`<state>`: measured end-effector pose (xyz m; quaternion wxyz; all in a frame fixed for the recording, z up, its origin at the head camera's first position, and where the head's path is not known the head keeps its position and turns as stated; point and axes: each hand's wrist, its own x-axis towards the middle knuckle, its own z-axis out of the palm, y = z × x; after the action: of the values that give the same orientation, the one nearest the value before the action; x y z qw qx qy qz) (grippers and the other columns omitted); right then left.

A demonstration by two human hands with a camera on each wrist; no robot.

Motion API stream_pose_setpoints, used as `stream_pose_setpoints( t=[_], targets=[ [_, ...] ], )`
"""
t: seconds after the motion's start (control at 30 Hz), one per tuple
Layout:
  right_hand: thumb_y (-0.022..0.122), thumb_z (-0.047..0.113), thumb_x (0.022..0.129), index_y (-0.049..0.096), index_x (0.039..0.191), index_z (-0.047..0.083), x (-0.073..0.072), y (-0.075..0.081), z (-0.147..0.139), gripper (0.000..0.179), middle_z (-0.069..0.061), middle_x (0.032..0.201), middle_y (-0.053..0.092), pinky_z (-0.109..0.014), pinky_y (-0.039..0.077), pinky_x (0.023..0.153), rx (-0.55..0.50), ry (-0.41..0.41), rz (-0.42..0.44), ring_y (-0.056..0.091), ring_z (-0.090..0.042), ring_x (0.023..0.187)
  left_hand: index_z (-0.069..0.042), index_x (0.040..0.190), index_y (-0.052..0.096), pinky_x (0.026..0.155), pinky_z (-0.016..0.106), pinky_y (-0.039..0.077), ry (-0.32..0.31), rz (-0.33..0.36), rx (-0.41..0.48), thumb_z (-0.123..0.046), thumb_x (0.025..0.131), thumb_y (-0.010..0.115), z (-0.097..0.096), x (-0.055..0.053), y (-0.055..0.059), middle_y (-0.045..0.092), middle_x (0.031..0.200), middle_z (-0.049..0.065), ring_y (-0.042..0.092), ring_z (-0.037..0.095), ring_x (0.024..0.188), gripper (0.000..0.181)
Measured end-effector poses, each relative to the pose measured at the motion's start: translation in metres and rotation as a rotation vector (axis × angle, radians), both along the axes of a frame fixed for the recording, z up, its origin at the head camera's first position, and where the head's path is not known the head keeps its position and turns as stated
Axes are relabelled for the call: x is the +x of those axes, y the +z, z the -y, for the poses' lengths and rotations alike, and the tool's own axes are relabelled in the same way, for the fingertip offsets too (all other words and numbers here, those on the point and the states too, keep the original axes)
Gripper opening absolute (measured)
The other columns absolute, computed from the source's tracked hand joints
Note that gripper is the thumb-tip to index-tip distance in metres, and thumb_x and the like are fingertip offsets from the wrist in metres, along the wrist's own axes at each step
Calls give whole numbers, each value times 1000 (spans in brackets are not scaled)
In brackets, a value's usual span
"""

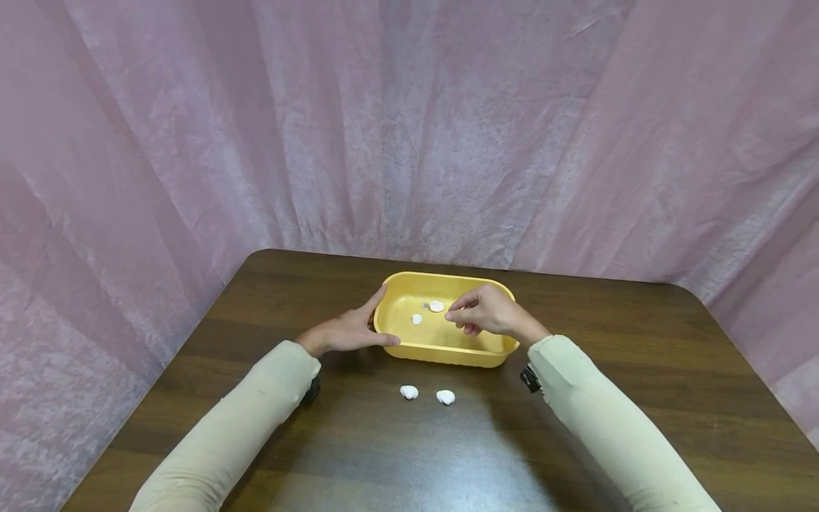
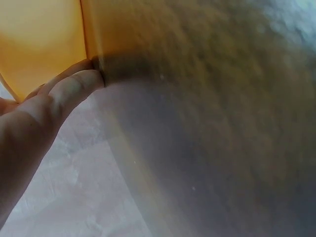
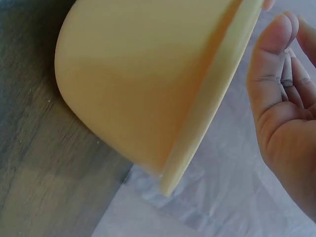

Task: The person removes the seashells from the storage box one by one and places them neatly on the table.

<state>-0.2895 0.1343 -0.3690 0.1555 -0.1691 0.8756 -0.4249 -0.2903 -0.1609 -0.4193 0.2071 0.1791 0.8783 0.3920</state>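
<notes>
A shallow yellow plastic tub (image 1: 448,353) with rounded corners sits on the table. My left hand (image 1: 352,329) holds its left end, thumb over the front rim and fingers along the outer side wall. My right hand (image 1: 489,311) is over the inside of the tub, thumb and fingertips brought together; I cannot tell whether something small is between them. Inside the tub lie a white seashell (image 1: 436,306), a smaller white shell (image 1: 416,319) and a tiny clear piece (image 1: 425,306). Two white scallop-like shells, a left one (image 1: 409,392) and a right one (image 1: 446,397), lie in front of the tub.
The dark wooden table (image 1: 614,370) extends on both sides of the tub and toward me. Behind its far edge hangs a pink velvety curtain (image 1: 409,142), which also runs down along the left and right sides.
</notes>
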Motion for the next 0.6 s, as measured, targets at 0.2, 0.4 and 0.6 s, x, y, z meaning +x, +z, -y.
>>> stream_pose_setpoints(
  t=[0.2, 0.4, 0.6],
  targets=[
    [72, 15, 94, 74, 104, -5, -10, -3, 2, 22, -20, 85, 71, -41, 58, 68, 15, -28, 11, 66, -16, 63, -30, 161, -6, 106, 48, 35, 0, 7, -1, -57, 81, 75, 2, -1, 0, 49, 145, 16, 51, 22, 124, 117],
    [71, 16, 94, 75, 103, -3, -20, -5, 7, 21, -21, 87, 71, -44, 57, 71, 37, -26, 27, 66, -16, 64, -30, 161, -6, 105, 48, 36, 4, 0, -13, -58, 81, 75, 5, -1, -1, 50, 144, 15, 52, 21, 121, 117],
    [71, 17, 95, 75, 104, -3, -31, -5, 12, 23, -24, 90, 71, -45, 57, 75, 46, -36, 54, 70, -35, 78, -30, 161, -5, 106, 51, 35, 14, -4, -27, -60, 81, 74, 7, -1, 0, 42, 151, 17, 49, 24, 126, 117]
  ],
)
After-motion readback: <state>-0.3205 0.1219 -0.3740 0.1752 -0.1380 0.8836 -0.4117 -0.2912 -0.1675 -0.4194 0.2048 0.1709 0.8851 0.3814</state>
